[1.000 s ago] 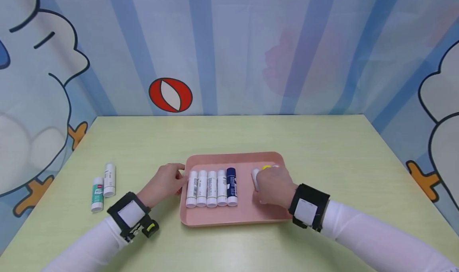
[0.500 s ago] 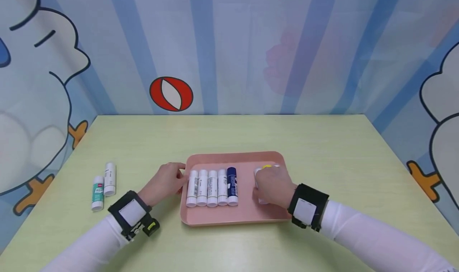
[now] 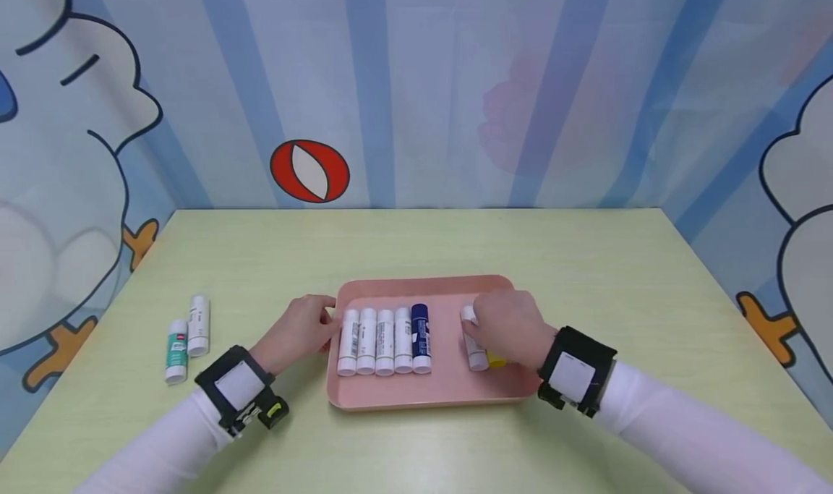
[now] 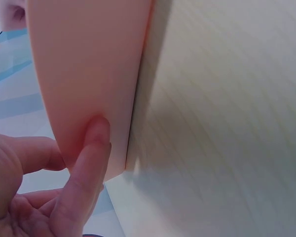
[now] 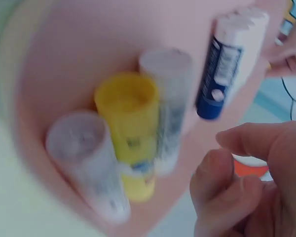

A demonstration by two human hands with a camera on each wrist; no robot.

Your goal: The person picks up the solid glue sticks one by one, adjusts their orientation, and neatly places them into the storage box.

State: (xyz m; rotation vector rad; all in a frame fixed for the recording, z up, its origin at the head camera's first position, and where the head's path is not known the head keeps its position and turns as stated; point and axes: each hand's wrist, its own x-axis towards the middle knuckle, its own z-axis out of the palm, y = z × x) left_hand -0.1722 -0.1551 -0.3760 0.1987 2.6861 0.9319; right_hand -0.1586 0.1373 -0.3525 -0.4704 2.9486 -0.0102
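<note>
My left hand [image 3: 301, 335] holds the left rim of a pink tray [image 3: 449, 393]. In the left wrist view, one finger [image 4: 89, 173] presses on the tray's outer wall while another goes over the rim. Over the tray's right part is my right hand [image 3: 514, 328], loosely bent and gripping nothing in the right wrist view. Beneath it lie a white glue stick [image 5: 167, 108], a yellow glue stick [image 5: 130, 118] and another white glue stick [image 5: 86, 158], side by side. The head view hides most of them behind the hand.
Several white glue sticks [image 3: 366, 342] lie in a row at the tray's left, ending in a dark blue one [image 3: 420, 338]. Left of the tray on the table [image 3: 416, 450] are a green-labelled glue stick [image 3: 176, 353] and a white one [image 3: 198, 326].
My right hand has let go of the white glue stick and shifted right. That stick has moved slightly right, beside the yellow one. The left hand stays on the tray rim.
</note>
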